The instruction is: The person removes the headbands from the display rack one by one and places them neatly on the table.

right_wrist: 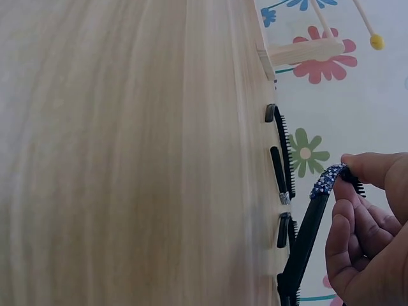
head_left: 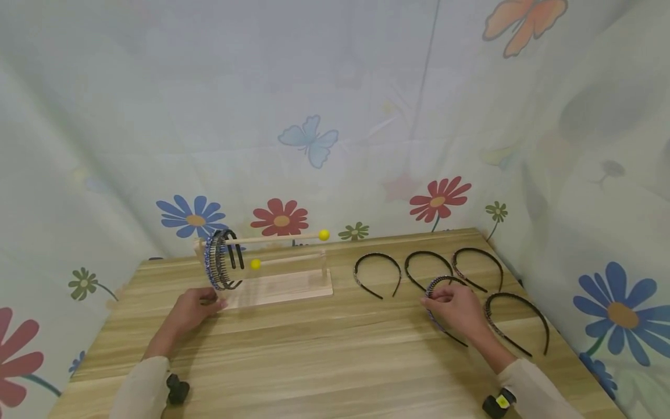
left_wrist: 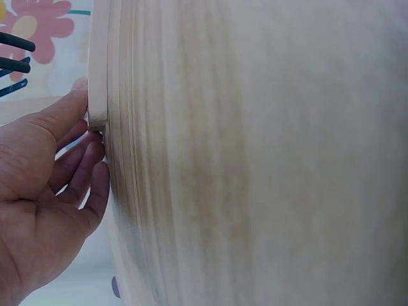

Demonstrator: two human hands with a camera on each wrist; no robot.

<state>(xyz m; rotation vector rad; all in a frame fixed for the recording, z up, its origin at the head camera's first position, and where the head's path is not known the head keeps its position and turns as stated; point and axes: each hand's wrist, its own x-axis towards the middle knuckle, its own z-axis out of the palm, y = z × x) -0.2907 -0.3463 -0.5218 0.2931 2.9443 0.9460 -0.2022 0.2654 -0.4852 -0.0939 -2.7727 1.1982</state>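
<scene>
On the left, a wooden stand (head_left: 293, 288) carries two rods with yellow ball ends. Several headbands (head_left: 211, 263), the outermost with blue beads, hang on its upper rod at the left end. My left hand (head_left: 191, 311) holds the near left corner of the stand's base, thumb over the base board (left_wrist: 98, 95) in the left wrist view. To the right, my right hand (head_left: 458, 308) pinches a black toothed headband (right_wrist: 305, 239) with blue-and-white beading between thumb and fingers. Its beaded top is at the fingertips, and the legs slant down toward the table.
More dark headbands lie on the wood-grain table (head_left: 314, 361): one right of the stand (head_left: 378, 255), two farther right at the back (head_left: 426, 253) (head_left: 478, 250), and one beside my right wrist (head_left: 518, 295). A flower-printed cloth (head_left: 366, 87) hangs behind and at both sides.
</scene>
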